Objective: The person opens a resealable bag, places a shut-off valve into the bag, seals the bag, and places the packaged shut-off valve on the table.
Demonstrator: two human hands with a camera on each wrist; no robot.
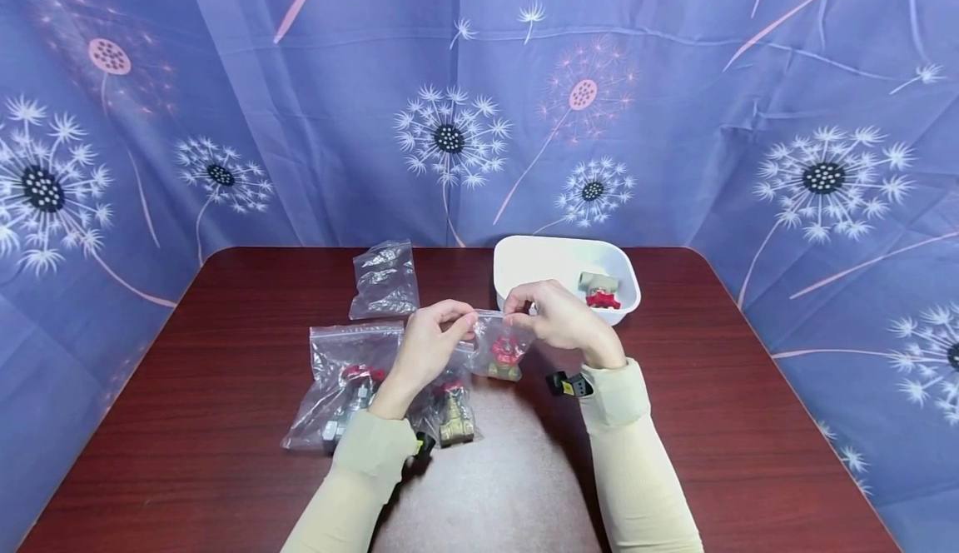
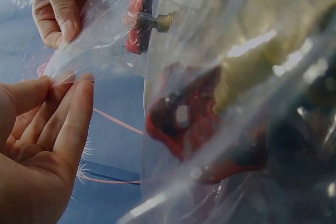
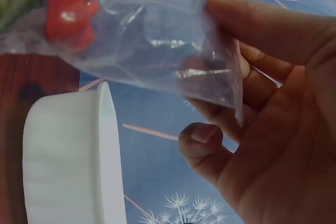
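Note:
Both hands pinch the top edge of a small clear zip bag (image 1: 485, 338) near the table's middle. Inside it is a brass valve (image 1: 505, 361) with a red handwheel (image 2: 139, 22), hanging low in the bag. My left hand (image 1: 434, 345) holds the left corner between thumb and fingertips. On the opposite corner, my right hand (image 1: 558, 320) pinches the plastic with thumb and forefinger, as the right wrist view shows. Left of and below the bag lie another bagged brass valve (image 1: 455, 420) with a red handle and a larger bag (image 1: 315, 395) containing a silvery valve, partly hidden by my left arm.
A white plastic tub (image 1: 524, 249) stands at the back right, holding a beige valve (image 1: 598, 282) with a red handle. A flat clear bag (image 1: 385, 278) lies at the back left. Behind the dark red table (image 1: 719, 420) hangs a blue dandelion-print curtain (image 1: 337, 120).

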